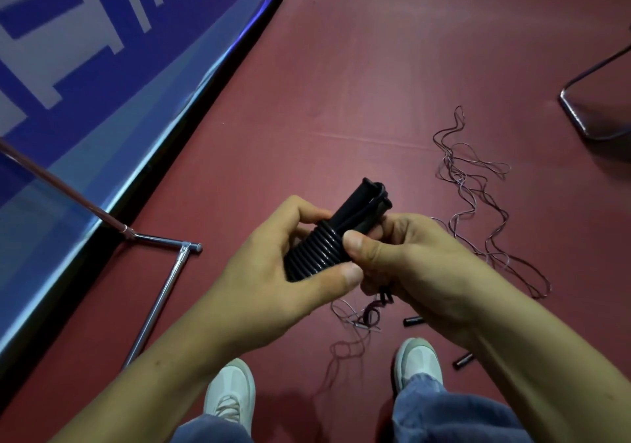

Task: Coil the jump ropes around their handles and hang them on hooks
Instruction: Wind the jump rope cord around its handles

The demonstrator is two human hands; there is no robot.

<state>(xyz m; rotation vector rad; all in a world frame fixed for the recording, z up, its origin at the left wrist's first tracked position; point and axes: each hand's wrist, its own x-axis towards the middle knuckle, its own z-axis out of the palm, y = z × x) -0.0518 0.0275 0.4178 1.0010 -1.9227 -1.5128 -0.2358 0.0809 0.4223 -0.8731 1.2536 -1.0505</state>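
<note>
A black jump rope [316,248] is wound in tight coils around its two black handles [363,205], held side by side at waist height. My left hand [273,265] grips the coiled lower part from the left, thumb across the bottom coils. My right hand [399,258] holds the bundle from the right, thumb pressed on the top coils. A short black rope end [386,297] hangs below my right hand. On the red floor lie thin loose jump ropes [478,200] in a tangle, with two black handles [414,321] [463,360] near my right shoe.
A blue banner [85,67] runs along the left, with a chrome rack foot [164,282] on the floor beside it. A chrome chair base [594,118] sits at the far right. My white shoes [232,391] stand on the red floor [341,84].
</note>
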